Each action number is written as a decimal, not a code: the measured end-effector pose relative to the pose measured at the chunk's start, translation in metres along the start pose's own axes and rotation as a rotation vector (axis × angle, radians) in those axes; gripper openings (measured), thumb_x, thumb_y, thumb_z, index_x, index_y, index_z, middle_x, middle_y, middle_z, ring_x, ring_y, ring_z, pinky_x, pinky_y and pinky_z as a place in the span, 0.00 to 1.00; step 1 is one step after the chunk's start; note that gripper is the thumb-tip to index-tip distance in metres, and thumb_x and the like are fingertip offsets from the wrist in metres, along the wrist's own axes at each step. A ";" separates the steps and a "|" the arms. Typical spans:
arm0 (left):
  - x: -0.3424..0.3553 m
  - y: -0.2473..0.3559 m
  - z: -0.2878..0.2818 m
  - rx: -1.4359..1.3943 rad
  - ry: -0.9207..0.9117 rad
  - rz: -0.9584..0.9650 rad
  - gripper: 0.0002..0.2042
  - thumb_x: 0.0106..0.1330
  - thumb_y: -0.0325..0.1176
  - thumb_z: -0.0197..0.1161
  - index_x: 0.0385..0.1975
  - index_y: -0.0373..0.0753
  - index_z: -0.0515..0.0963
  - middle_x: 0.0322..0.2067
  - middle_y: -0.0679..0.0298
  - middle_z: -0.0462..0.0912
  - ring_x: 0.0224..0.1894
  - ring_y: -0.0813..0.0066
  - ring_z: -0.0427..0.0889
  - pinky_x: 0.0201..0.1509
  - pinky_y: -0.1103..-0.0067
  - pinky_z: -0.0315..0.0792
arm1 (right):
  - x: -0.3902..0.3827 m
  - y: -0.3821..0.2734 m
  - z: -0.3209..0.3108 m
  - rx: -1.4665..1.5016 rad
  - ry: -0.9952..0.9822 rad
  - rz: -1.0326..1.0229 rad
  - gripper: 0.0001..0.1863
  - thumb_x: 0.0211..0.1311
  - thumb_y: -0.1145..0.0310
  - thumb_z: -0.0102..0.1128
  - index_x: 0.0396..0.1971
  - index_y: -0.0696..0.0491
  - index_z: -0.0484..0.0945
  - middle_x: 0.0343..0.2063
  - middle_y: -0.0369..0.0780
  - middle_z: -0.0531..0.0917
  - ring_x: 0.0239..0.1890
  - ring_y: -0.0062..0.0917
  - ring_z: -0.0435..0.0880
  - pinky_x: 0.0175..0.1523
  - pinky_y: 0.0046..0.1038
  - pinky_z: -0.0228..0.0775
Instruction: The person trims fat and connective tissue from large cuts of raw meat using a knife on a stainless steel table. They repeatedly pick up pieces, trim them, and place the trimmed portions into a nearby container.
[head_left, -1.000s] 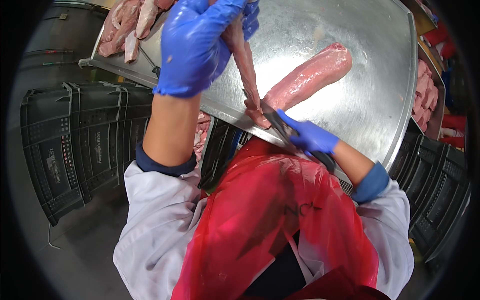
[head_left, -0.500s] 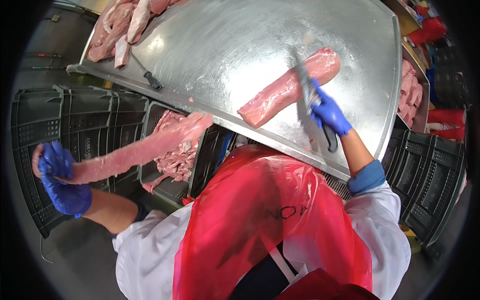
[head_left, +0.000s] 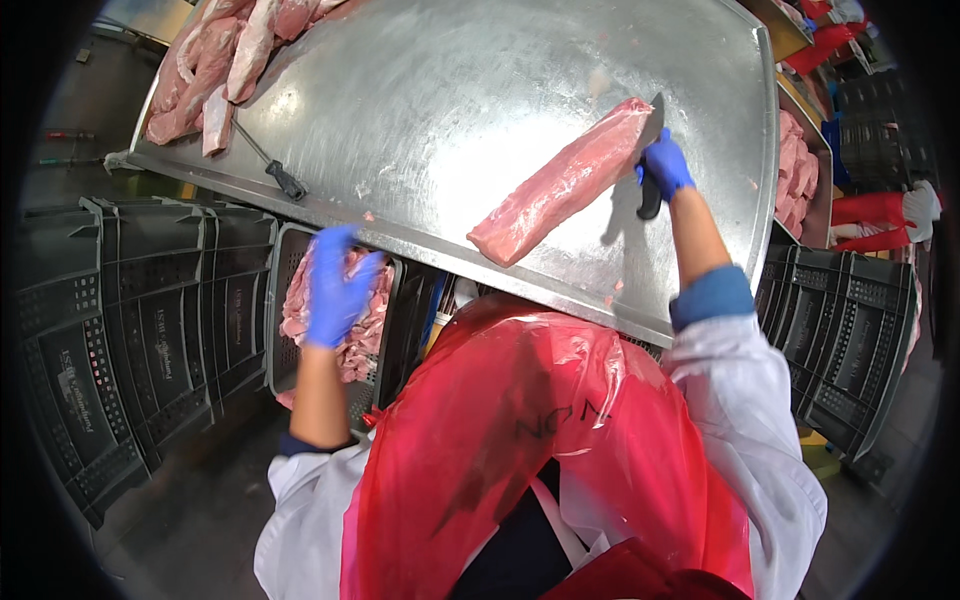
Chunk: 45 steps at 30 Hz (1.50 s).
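Pink loin [head_left: 560, 182], right of centre, looks trimmed — right hand [head_left: 665, 168] grips knife [head_left: 655, 120] beside its upper end. Left hand [head_left: 340, 287] blurred, fingers apart, apparently empty above trimmings [head_left: 362, 357], left-centre. Upper-left meat pile [head_left: 212, 60] — probably left to do.

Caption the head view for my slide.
Knife in right hand beside a long meat piece; left hand, open, over a crate.

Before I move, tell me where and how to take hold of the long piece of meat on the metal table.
Probably grip the long piece of meat across its near-left end, with the left hand coming from the left. That blunt end points toward the near edge of the metal table, while the right hand holds the knife beside the other end.
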<state>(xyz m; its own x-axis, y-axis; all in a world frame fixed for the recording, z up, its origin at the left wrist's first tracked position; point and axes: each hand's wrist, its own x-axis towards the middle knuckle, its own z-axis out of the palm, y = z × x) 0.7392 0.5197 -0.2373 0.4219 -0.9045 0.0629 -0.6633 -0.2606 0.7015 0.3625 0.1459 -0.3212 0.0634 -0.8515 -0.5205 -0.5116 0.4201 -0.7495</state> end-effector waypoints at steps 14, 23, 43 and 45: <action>0.202 0.071 0.239 -0.068 -0.342 0.330 0.13 0.59 0.40 0.64 0.31 0.35 0.78 0.31 0.50 0.79 0.37 0.50 0.79 0.44 0.62 0.74 | -0.178 0.015 -0.091 0.260 -0.136 0.044 0.44 0.63 0.83 0.46 0.78 0.39 0.49 0.28 0.40 0.78 0.20 0.20 0.79 0.16 0.21 0.70; 0.334 0.170 0.363 0.404 -0.570 0.073 0.18 0.55 0.39 0.65 0.43 0.34 0.85 0.42 0.44 0.85 0.47 0.49 0.86 0.51 0.65 0.79 | -0.109 0.076 -0.092 0.458 -0.024 -0.079 0.46 0.66 0.83 0.47 0.79 0.33 0.42 0.26 0.38 0.78 0.18 0.18 0.75 0.17 0.22 0.70; 0.297 0.163 0.338 -0.476 -0.449 -0.215 0.06 0.65 0.27 0.61 0.28 0.33 0.81 0.24 0.63 0.83 0.26 0.78 0.80 0.31 0.81 0.74 | -0.032 0.034 -0.031 0.206 -0.458 -0.269 0.41 0.66 0.74 0.50 0.78 0.42 0.48 0.24 0.39 0.81 0.21 0.20 0.79 0.30 0.27 0.77; 0.296 0.186 0.333 -0.543 -0.533 -0.202 0.06 0.65 0.26 0.61 0.28 0.32 0.81 0.26 0.61 0.84 0.28 0.78 0.81 0.33 0.81 0.74 | 0.013 0.004 -0.013 0.203 -0.321 -0.206 0.42 0.67 0.73 0.50 0.79 0.40 0.44 0.23 0.40 0.80 0.21 0.25 0.80 0.31 0.29 0.78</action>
<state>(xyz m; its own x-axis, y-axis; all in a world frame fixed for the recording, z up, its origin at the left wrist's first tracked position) 0.5350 0.0913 -0.3248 0.0580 -0.9331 -0.3550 -0.1529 -0.3597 0.9205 0.3502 0.1322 -0.3259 0.4267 -0.7965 -0.4284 -0.2836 0.3319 -0.8997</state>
